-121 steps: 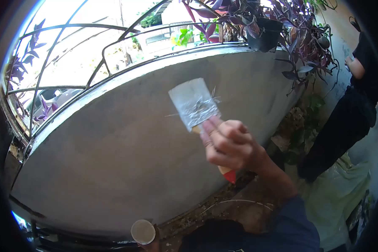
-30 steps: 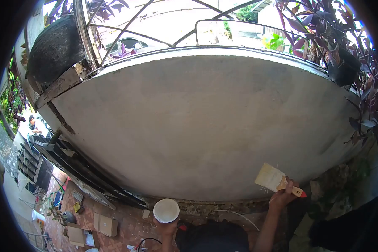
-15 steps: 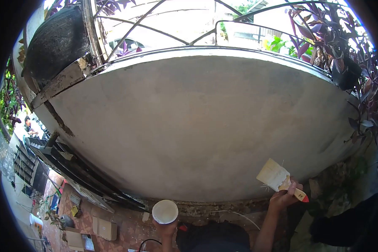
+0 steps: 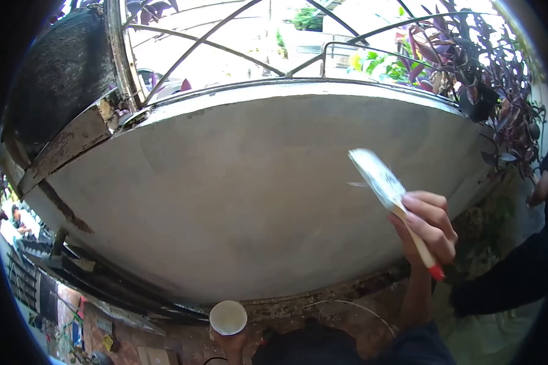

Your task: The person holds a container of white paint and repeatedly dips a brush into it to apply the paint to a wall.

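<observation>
My right hand [image 4: 431, 228] is closed around the wooden, red-tipped handle of a wide paintbrush [image 4: 380, 179]. The brush is raised in front of a grey plastered wall [image 4: 256, 182], its pale bristles pointing up and to the left; whether they touch the wall I cannot tell. At the bottom centre, my left hand [image 4: 230, 344] holds a white round cup [image 4: 228, 317] upright, with pale contents visible inside.
Metal railing bars [image 4: 237, 50] run above the wall. Purple-leaved plants [image 4: 493, 91] hang at the upper right. A large dark pot [image 4: 61, 76] stands upper left. A cardboard box [image 4: 157, 356] lies on the tiled floor. Another person [image 4: 19, 220] appears far left; a dark-clothed person stands at right.
My right hand has lifted the brush up and turned it more edge-on. The cup in my left hand sits slightly further left and lower. The whole view has shifted.
</observation>
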### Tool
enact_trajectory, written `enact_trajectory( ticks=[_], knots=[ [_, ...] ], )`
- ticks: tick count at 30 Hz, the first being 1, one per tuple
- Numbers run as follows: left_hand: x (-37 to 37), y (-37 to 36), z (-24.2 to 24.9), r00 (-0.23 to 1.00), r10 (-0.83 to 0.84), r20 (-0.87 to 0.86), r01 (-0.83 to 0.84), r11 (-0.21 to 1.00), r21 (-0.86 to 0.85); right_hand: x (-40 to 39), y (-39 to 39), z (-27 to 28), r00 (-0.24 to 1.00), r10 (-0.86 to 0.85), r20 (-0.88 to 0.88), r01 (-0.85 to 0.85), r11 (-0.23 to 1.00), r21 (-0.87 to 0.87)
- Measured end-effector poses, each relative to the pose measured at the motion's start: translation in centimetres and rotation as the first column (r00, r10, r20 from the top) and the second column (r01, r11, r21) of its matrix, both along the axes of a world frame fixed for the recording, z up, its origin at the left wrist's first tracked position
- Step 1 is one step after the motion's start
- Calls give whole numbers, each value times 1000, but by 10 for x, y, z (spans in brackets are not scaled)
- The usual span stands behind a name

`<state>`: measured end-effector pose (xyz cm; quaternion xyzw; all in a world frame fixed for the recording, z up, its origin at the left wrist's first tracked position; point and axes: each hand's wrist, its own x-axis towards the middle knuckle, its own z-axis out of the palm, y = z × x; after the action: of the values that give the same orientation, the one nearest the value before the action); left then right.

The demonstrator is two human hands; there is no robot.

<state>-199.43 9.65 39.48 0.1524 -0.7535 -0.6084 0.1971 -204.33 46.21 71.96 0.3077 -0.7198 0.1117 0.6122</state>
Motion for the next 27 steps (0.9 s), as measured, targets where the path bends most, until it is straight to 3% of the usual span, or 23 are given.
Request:
enact_trajectory(
  ticks=[6,8,12,14,20,21,22,24,26,27],
  knots=[
    [-16,-34,-28,999,-23,-26,20,993,-119,-48,-26,-21,987,-159,-31,161,985,54],
    [-18,-41,-27,999,-38,-25,32,980,-199,-60,-28,-41,987,-139,-80,140,990,7],
    [-28,-46,4,980,-192,46,192,981,-17,-73,-42,-57,975,-117,-186,104,992,-77],
    [-32,-50,10,959,-263,105,266,964,-7,-69,-54,-60,971,-105,-214,82,990,-111],
    [-38,-54,20,992,-119,34,119,993,-2,-7,-94,-42,951,-207,-230,177,974,-144],
    [-39,-55,24,996,-93,15,93,996,3,5,-90,-45,968,-145,-205,124,986,-111],
    [-41,-58,31,986,-169,-12,163,966,-200,20,-84,-42,980,-139,-145,135,990,-38],
    [-39,-61,54,976,-217,-29,188,898,-397,36,-80,-42,976,-136,-170,132,991,-32],
    [-41,-64,58,977,-209,-27,180,896,-406,47,-83,-43,965,-202,-168,181,975,-131],
    [-43,-64,57,982,-188,-20,168,919,-356,50,-74,-44,969,-194,-156,183,980,-79]
  ],
)
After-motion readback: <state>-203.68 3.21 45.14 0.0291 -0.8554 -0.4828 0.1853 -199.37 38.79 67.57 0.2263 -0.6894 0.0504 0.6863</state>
